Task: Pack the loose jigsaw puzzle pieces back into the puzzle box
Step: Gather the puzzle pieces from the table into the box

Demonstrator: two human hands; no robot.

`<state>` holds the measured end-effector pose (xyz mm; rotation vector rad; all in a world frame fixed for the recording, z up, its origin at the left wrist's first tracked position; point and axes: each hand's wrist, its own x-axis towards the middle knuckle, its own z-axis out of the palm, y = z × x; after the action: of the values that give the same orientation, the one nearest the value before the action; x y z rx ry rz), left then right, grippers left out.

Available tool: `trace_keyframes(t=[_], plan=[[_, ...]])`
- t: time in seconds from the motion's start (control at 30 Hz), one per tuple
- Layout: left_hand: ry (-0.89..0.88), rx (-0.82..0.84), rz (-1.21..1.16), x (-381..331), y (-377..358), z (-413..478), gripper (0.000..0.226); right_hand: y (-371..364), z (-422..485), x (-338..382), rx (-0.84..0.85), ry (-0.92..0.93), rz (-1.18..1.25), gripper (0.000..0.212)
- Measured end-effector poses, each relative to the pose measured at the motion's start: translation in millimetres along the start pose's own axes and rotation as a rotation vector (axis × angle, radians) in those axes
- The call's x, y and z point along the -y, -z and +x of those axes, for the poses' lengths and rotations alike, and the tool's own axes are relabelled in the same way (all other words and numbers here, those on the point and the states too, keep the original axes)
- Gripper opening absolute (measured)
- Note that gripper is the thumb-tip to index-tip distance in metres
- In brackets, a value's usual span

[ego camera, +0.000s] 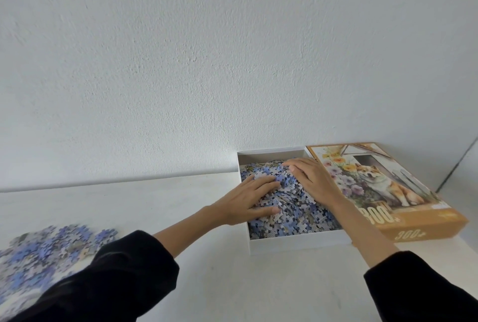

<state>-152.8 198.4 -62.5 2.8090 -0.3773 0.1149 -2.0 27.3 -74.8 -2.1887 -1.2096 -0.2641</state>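
1. Nearest the camera, two black fabric sleeves (124, 275) reach forward over the plain white table (155, 205) towards the open white cardboard puzzle box (297, 242), which serves as the landmark here.
2. Well to the left of the box and nearer the person lies a loose spread of blue, lilac and grey cardboard jigsaw pieces (51, 249) on the table, blurred in this view. This part of the task is not yet packed.
3. Inside the box, a mound of the same blue and grey pieces (292, 221) rises to about rim height.
4. The left hand (248, 199) comes in over the box's left wall and lies flat on the mound, fingers straight and spread. It presses down and grips nothing.
5. The right hand (310, 177) rests on the mound's far right side, fingers extended and only gently bent, palm down. It too holds nothing.
6. Handling, as a judgement: the pieces look light, thin and stiff, and they slide over one another easily. A pinch would take few, so scooping with both cupped palms from the outer edges of the spread should work best.
7. Touching the box's right side lies the orange cardboard lid (388, 187), printed with a dog among flowers.
8. Behind the box stands a white textured wall (207, 63).
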Motion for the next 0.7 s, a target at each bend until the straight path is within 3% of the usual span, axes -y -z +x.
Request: trace_keyframes(t=[0.13, 0.23, 0.3, 0.47, 0.7], plan=[[0.093, -0.034, -0.077, -10, -5, 5, 0.065, 0, 0, -2, 0.014, -0.008, 0.007, 0.031], [0.051, -0.015, -0.059, -14, 1, 7, 0.060, 2, -2, 2, 0.036, -0.050, 0.056, 0.037], [0.010, -0.070, -0.088, -13, 9, 5, 0.051, 6, -3, 7, 0.017, -0.100, 0.153, 0.039], [-0.029, -0.242, -0.112, 2, 32, -25, 0.032, 13, -1, 23, -0.087, -0.131, 0.228, 0.023], [0.081, -0.414, -0.100, 37, 62, -104, 0.025, -9, 16, 100, -0.069, -0.001, 0.258, 0.025]])
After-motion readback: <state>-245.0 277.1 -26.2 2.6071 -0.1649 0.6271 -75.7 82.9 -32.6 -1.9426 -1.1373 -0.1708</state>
